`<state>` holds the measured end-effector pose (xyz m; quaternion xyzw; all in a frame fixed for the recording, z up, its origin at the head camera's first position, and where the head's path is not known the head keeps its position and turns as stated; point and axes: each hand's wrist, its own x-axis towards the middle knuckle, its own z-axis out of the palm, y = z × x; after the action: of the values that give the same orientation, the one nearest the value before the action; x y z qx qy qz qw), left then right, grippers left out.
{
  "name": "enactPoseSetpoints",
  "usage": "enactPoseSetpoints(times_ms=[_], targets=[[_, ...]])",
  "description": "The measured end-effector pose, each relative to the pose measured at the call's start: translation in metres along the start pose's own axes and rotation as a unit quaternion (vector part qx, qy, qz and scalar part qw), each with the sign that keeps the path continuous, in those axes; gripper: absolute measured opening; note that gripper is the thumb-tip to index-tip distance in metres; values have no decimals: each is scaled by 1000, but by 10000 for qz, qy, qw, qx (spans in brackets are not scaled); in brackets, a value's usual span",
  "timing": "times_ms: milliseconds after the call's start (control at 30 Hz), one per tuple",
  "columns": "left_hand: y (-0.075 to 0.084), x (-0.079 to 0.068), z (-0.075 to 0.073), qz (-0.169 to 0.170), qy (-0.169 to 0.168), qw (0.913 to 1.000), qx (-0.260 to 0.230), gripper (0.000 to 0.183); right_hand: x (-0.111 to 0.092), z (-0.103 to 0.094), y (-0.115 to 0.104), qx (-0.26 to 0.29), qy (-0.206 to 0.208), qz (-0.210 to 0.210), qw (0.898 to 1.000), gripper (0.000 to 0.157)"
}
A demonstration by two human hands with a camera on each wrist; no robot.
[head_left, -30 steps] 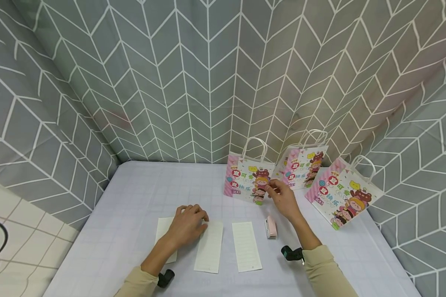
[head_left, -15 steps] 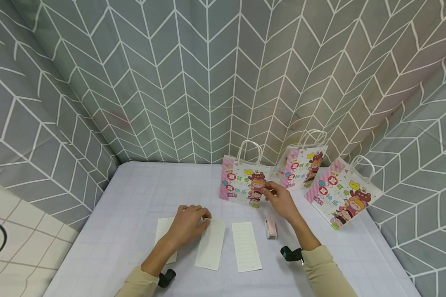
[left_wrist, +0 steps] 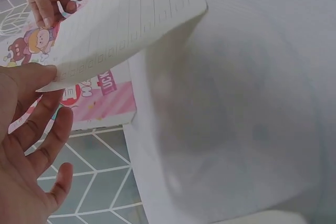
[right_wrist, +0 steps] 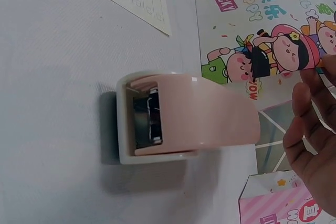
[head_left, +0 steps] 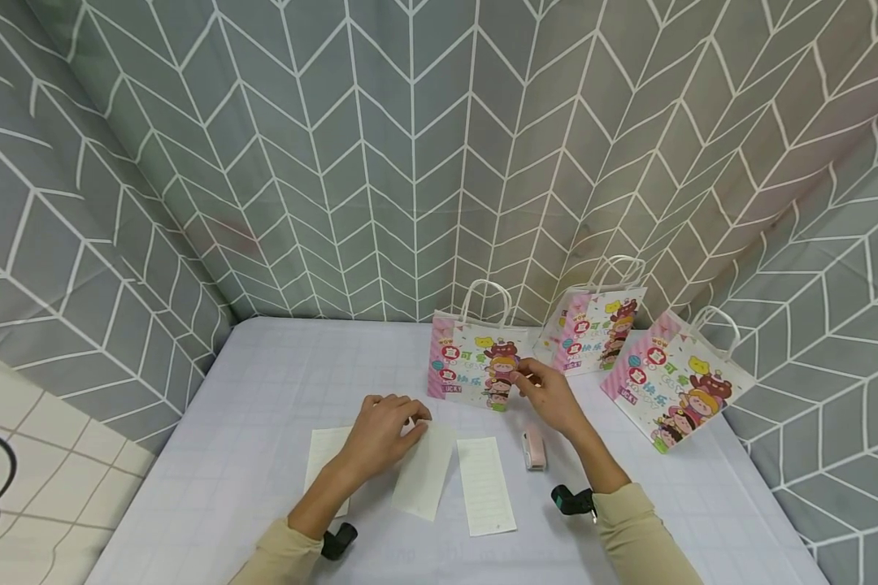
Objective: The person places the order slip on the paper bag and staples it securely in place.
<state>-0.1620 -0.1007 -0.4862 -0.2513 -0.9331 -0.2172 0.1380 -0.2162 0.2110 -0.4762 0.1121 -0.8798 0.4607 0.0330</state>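
My left hand [head_left: 383, 432] pinches the top corner of a lined paper slip [left_wrist: 126, 24] between thumb and forefinger, the other fingers loosely bent. That slip hangs raised and tilted off the table in the left wrist view. On the far side, my right hand [head_left: 551, 396] pinches the right edge of a small cartoon paper gift bag [head_left: 475, 361] standing upright with white handles. A pink stapler [right_wrist: 194, 111] lies on the table below the right hand. One more slip [head_left: 486, 486] lies flat left of the stapler, and another [head_left: 327, 459] is partly under the left forearm.
Two more printed gift bags stand at the right: one upright bag [head_left: 596, 329] behind the right hand and one leaning bag [head_left: 676, 382] nearer the edge. A patterned curtain [head_left: 410, 162] rises behind the white-covered table [head_left: 263, 390]. A camera [head_left: 573, 500] is strapped to the right wrist.
The gift bag has shifted left and slightly nearer with my right hand on it. My left hand has moved right and lifted the middle slip off the table.
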Motion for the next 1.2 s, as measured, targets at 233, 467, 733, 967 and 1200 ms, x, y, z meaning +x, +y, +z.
enactPoseSetpoints(times_ms=[233,467,733,967,1200], targets=[[5,6,-3,-48,178,9997,-178,10,-1,4,-2,16,-116,-68,9999,21],[12,15,-9,11,352,9984,-439,6,0,8,-6,116,-220,0,9997,22],[18,25,-17,199,698,9949,-695,7,-2,9,-9,50,-228,-79,9997,21],[17,34,-22,365,1217,9870,-987,16,-2,11,-11,37,-327,-68,9994,21],[16,36,-22,274,1465,9839,-990,17,-2,12,-11,218,-463,0,9987,22]])
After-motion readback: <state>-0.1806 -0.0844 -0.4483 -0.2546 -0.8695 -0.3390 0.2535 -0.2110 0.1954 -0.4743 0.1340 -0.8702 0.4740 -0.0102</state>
